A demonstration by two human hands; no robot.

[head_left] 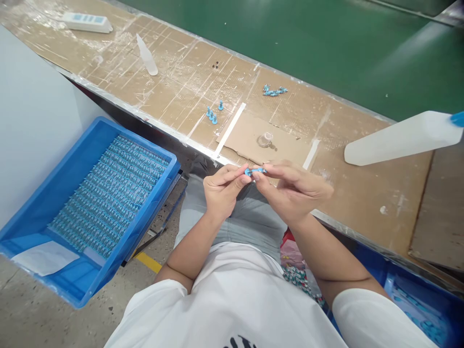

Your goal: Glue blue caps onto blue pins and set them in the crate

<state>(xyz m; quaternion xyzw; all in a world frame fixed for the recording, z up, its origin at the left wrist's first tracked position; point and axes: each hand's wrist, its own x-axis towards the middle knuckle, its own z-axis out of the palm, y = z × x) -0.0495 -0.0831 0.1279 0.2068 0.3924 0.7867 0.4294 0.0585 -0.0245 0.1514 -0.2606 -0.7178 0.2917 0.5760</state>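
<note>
A small blue figure on a round base (255,171) is held between my two hands in front of the bench edge. My left hand (226,186) pinches its base end between thumb and fingertips. On the other end, the thumb and fingers of my right hand (290,186) are closed. Just beyond my hands, a small clear cup (266,139) stands on a flat piece of cardboard (242,130). Several similar blue figures (211,115) stand upright on the bench to the left. Farther back lies a loose pile of blue pieces (274,91).
At left, a blue crate (141,145) holds rows of blue figures. On the bench are a white dropper bottle (147,55), a power strip (87,22), tiny dark bits (215,65) and a large white bottle (398,137). A green surface (290,43) runs behind.
</note>
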